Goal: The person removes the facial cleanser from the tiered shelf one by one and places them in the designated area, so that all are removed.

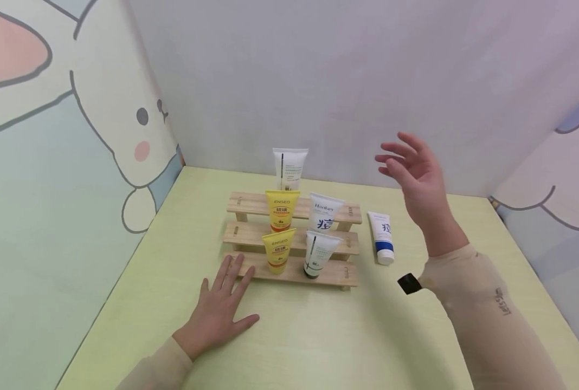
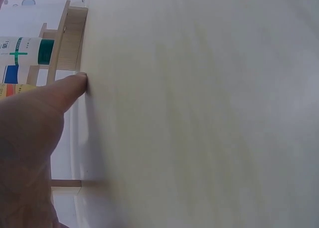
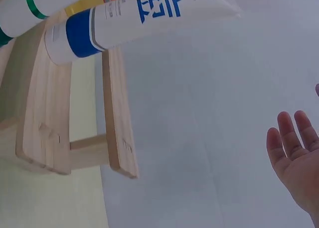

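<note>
A three-tier wooden rack [image 1: 245, 203] holds several tubes. On the top tier stands a white tube [image 1: 290, 167]; the middle tier has a yellow tube [image 1: 282, 210] and a white Hankey tube [image 1: 323, 212]; the bottom tier has another yellow tube [image 1: 278, 250] and a white tube with a dark cap [image 1: 319, 253]. My left hand [image 1: 217, 310] has its fingers spread, fingertips at the rack's lower left corner; its thumb shows in the left wrist view. My right hand [image 1: 423, 187] is raised right of the rack, fingers loosely bent, holding nothing.
A white tube with a blue band [image 1: 381, 233] lies on the table [image 1: 299, 336] right of the rack, below my right hand. A plain grey wall [image 1: 348, 97] stands behind the table, with cartoon-printed panels [image 1: 40, 179] at both sides.
</note>
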`<move>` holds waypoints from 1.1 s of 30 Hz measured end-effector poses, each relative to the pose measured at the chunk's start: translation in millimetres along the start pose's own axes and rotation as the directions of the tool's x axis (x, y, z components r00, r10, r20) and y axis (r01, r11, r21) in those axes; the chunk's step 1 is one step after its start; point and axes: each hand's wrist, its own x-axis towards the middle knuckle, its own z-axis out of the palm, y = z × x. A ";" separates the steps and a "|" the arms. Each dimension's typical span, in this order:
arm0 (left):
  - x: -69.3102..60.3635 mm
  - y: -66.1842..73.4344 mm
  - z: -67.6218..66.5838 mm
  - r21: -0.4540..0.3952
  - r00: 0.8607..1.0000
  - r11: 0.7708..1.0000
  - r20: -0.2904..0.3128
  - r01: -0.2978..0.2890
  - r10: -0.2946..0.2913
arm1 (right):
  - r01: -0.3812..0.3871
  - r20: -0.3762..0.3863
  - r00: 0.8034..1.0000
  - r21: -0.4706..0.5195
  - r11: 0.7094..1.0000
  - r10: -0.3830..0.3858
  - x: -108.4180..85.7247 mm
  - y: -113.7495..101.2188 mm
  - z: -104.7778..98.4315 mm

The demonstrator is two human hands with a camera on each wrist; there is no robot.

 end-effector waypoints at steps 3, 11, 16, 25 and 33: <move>0.1 0.9 -1.0 -0.010 1.000 1.000 -0.003 -0.004 0.004 | -0.036 0.073 0.996 -0.081 0.996 0.042 9.7 2.4 17.3; -0.1 -0.3 0.9 0.034 1.000 0.999 -0.010 -0.020 0.020 | -0.098 0.261 0.943 -0.382 0.919 0.209 37.6 -0.9 69.3; 0.4 -1.3 1.5 0.031 1.000 0.999 0.000 -0.014 0.014 | -0.065 0.379 0.887 -0.462 0.885 0.263 51.7 -2.3 92.6; 0.1 -0.8 0.9 0.029 1.000 1.000 0.000 -0.012 0.012 | -0.045 0.464 0.827 -0.510 0.859 0.318 57.4 3.1 112.6; -0.1 0.3 0.6 0.037 1.000 0.999 0.002 -0.014 0.014 | -0.005 0.446 0.839 -0.565 0.825 0.310 54.2 5.7 116.0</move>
